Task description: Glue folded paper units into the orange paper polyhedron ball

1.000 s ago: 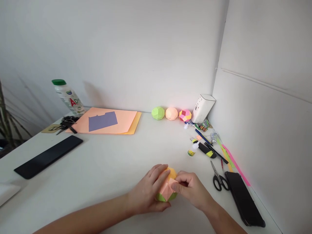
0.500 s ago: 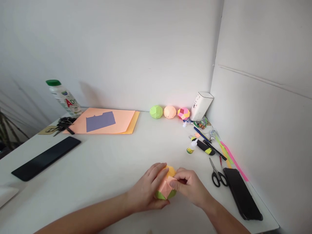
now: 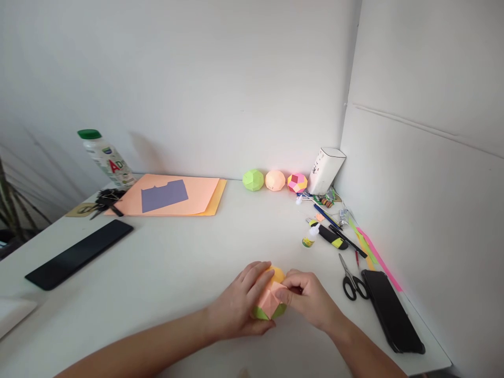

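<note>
A faceted paper ball (image 3: 269, 302) in orange, pink and green is held just above the near part of the table. My left hand (image 3: 241, 304) wraps round its left side, fingers over the top and thumb underneath. On the ball's right, my right hand (image 3: 309, 300) pinches a pink paper flap (image 3: 277, 287) between thumb and index finger. The ball's far side and part of its left are hidden by my fingers. Beyond the hands stands a small glue bottle (image 3: 309, 239) with a white nozzle.
Scissors (image 3: 350, 281), a black phone (image 3: 394, 312) and a utility knife (image 3: 331, 235) lie to the right. Three paper balls, one of them green (image 3: 252, 180), sit by the back wall, beside a white box (image 3: 326, 170). Pink paper sheets (image 3: 200, 191) and a bottle (image 3: 110, 160) stand back left.
The view has shifted very slightly. Both hands keep nearly the same hold on the paper ball, with no clear change in grip.
</note>
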Tool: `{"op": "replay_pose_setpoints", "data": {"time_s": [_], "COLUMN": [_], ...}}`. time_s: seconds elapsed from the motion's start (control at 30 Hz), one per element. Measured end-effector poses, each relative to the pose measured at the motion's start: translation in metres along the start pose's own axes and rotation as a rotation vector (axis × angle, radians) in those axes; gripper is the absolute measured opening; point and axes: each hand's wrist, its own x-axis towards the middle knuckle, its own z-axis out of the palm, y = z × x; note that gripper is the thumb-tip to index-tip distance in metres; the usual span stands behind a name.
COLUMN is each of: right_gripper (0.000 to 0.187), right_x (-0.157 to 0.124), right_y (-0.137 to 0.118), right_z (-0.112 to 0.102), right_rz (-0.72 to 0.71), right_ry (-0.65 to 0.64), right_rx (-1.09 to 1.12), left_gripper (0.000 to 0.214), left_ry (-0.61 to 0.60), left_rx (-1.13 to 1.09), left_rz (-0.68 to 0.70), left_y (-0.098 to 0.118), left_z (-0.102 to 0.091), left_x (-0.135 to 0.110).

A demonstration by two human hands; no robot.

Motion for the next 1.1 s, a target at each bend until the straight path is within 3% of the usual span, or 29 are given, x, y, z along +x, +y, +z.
{"op": "replay_pose_setpoints", "data": {"time_s": [0.53,1.1], "right_gripper": [0.030,0.033], "right_x": [-0.001,-0.001], "right_y": [0.000,0.000], "right_z": [0.006,0.007], "right_rz": [-0.031,-0.111], "right_ry": [0.062,0.028], "right_rx": [-0.039,-0.101], "left_gripper": [0.085,0.092], "left_ry": [0.012,0.106], "left_rx": [0.029,0.068], "left_rz": [0.003,-0.009], "left_y": [0.000,0.000], "left_z": [0.002,0.011], "left_x": [0.000,-0.003]}}
